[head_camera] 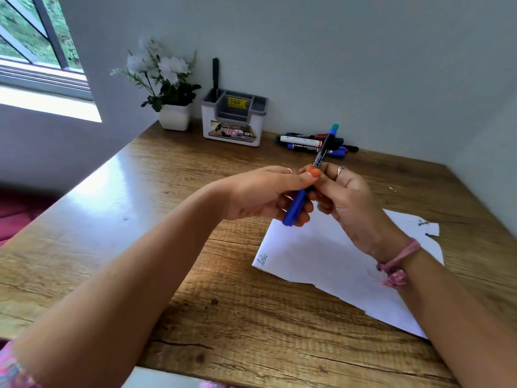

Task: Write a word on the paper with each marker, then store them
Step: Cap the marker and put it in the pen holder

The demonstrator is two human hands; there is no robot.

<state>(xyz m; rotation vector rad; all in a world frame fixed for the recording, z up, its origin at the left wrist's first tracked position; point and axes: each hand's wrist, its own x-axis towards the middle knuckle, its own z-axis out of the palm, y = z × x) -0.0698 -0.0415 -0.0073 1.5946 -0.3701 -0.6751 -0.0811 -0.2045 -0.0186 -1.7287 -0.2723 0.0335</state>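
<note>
A: Start with the biggest thing, the brown wood-grain desk [229,317]; what sits on it?

B: The white, ragged-edged sheet of paper [316,259] lies flat on it, on the near right; a small scribbled word shows at its left corner, and dark marks at its far right edge. Thin and limp, I judge; it will slide under a nib unless a palm pins it.

A: And beyond the paper?

B: The white and grey plastic desk organiser [233,121] stands against the wall beyond the paper, with one dark green marker upright in its left compartment; left of it is a white pot of white artificial flowers [165,88]; right of it, straight beyond the paper, lies a loose heap of capped markers [313,142].

A: The hands?

B: Both are raised above the paper's far edge. The right hand [347,203] pinches the dark barrel of a blue-capped marker with a teal end [324,152], its end pointing up and away; the left hand [260,194] is curled round the blue cap [293,208] at the lower end. Whether the cap is seated or already free I cannot tell; the fingers hide the joint.

A: How will it handle?

B: Light, rigid, smooth plastic, probably a snap-fit cap; grip the barrel near the cap so it cannot twist, pull straight along the axis, and mind the soft tip.
</note>
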